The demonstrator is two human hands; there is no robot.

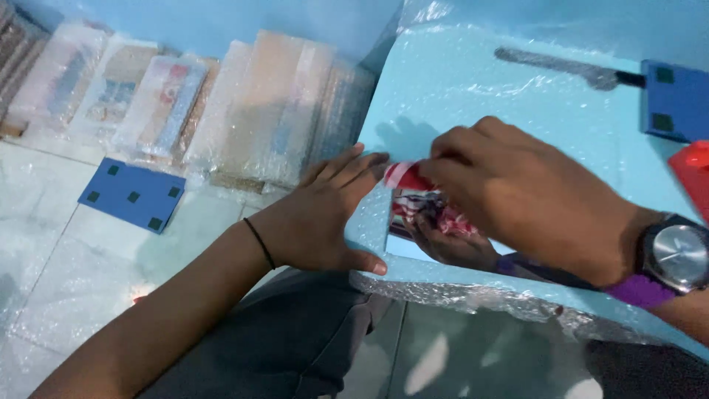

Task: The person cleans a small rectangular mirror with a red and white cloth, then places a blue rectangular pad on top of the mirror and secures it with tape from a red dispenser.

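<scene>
A large light-blue panel wrapped in clear bubble film (473, 96) lies tilted across the person's lap, and everything else is placed relative to it. The left hand (325, 214) lies flat and open against the panel's left edge, fingers stretched out and thumb hooked under the lower edge, gripping nothing. The right hand (517, 196), with a round silver wristwatch on a purple strap (676, 255), is curled over a small red-and-white printed wrapper (413, 181) on the panel's near face, fingertips pinching it closed. Left of the panel, a row of flat bubble-wrapped packages (221, 111) leans against the wall, and 1 blue rectangular card with dark square pads (133, 196) lies on the pale tiled floor (44, 222).
</scene>
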